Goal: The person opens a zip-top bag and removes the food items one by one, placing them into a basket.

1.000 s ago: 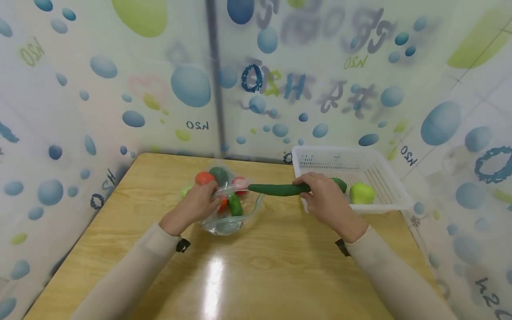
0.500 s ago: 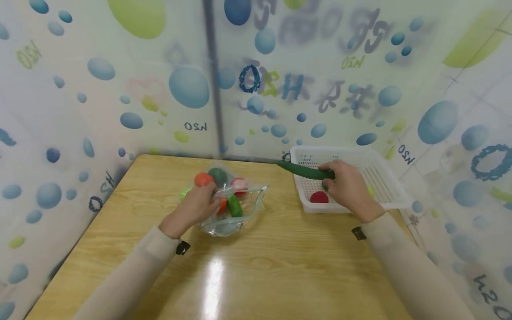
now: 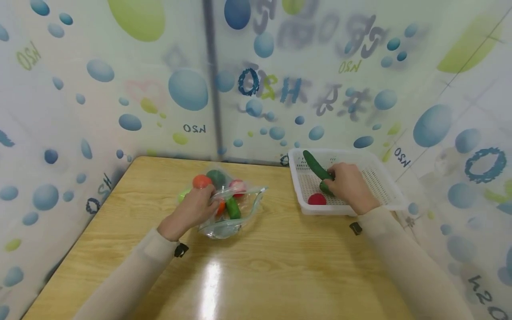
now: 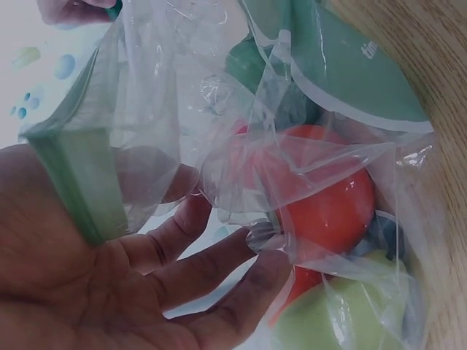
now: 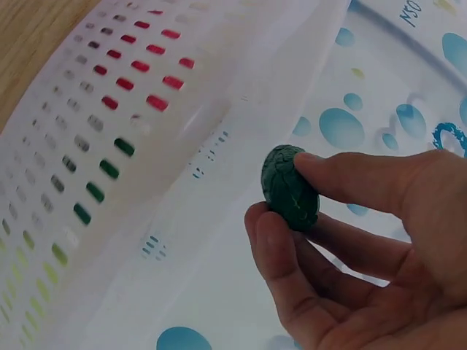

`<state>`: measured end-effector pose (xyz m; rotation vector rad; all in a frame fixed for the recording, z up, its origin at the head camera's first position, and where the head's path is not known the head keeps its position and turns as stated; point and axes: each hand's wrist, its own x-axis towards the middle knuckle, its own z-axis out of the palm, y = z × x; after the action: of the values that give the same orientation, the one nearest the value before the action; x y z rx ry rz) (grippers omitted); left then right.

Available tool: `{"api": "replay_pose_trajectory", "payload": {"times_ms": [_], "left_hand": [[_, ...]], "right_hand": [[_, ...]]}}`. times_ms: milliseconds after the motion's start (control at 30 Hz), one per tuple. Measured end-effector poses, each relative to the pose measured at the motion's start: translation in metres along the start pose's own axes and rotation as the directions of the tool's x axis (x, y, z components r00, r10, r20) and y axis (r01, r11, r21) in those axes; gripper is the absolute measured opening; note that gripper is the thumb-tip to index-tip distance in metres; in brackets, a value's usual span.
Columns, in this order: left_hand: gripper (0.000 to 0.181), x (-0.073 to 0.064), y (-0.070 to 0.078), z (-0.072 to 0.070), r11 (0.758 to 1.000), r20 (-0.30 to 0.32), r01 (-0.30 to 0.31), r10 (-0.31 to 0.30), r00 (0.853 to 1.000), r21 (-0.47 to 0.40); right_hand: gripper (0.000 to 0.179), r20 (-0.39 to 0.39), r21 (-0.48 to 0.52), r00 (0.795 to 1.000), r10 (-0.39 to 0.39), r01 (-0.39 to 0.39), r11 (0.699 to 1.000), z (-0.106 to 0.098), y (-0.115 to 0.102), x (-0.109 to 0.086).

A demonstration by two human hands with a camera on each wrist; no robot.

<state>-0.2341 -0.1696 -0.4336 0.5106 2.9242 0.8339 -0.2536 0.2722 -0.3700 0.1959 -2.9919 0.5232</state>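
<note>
My right hand (image 3: 351, 184) pinches a long dark green cucumber (image 3: 314, 164) above the white basket, its far end pointing up and left. Close up in the right wrist view, thumb and fingers hold the cucumber's rounded end (image 5: 290, 188). My left hand (image 3: 191, 210) grips the edge of a clear zip bag (image 3: 221, 231) lying on the table. Inside the bag are a red tomato (image 4: 332, 204), a light green apple-like fruit (image 4: 339, 310), a green pepper-like piece (image 3: 233, 208) and other round produce, partly hidden by plastic. The bag's mouth gapes toward the right.
The white perforated basket (image 3: 297, 186) stands at the table's back right, against the patterned wall. In it lie a red round piece (image 3: 317, 199) and a green piece (image 3: 325, 188), partly behind my right hand. The wooden table (image 3: 280, 266) extends toward me.
My right hand has drawn the cucumber away from the bag's mouth, back right over the basket, and turned it from level to slanting upward. My left hand stays at the bag.
</note>
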Motion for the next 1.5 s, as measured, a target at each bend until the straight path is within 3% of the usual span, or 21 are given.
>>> {"api": "replay_pose_trajectory", "payload": {"times_ms": [167,700,833,900,1067,1133,1233,1367,1500], "left_hand": [[0.012,-0.002,0.0,-0.001,1.0,0.001,0.01,-0.01,1.0,-0.003],[0.011,-0.004,0.0,0.001,1.0,-0.03,-0.012,0.012,0.999,0.006],[0.011,-0.004,-0.002,0.001,0.999,-0.035,-0.043,0.043,0.998,-0.007],[0.012,-0.001,-0.011,0.008,0.998,-0.066,-0.07,0.07,0.995,0.003],[0.012,0.0,-0.01,0.009,0.996,-0.086,-0.088,0.088,0.992,0.009],[0.012,-0.003,0.0,0.002,0.998,-0.062,-0.07,0.07,0.996,0.005],[0.012,-0.003,0.002,0.002,0.999,-0.042,-0.046,0.046,0.998,0.02],[0.013,-0.002,0.004,0.001,0.999,-0.024,-0.024,0.025,0.999,0.03],[0.013,-0.001,0.003,0.0,1.0,-0.015,-0.013,0.013,1.0,0.029]], "right_hand": [[0.018,0.057,-0.016,0.998,0.034,-0.034,0.999,0.012,-0.007,0.007],[0.035,0.14,0.005,0.988,0.057,-0.058,0.998,0.029,-0.026,0.012],[0.037,0.166,0.031,0.984,0.061,-0.067,0.997,0.032,-0.025,0.01],[0.036,0.168,0.044,0.984,0.056,-0.065,0.997,0.033,-0.025,0.009],[0.035,0.149,0.062,0.989,0.022,-0.031,0.998,0.033,-0.023,0.006],[0.035,0.141,0.072,0.99,0.015,-0.025,0.997,0.033,-0.024,0.005],[0.033,0.114,0.093,0.993,0.0,-0.011,0.996,0.034,-0.027,0.001],[0.027,0.038,0.118,0.998,-0.055,0.05,0.992,0.036,-0.034,-0.002],[0.021,-0.059,0.128,0.988,-0.142,0.149,0.98,0.04,-0.046,-0.007]]}}
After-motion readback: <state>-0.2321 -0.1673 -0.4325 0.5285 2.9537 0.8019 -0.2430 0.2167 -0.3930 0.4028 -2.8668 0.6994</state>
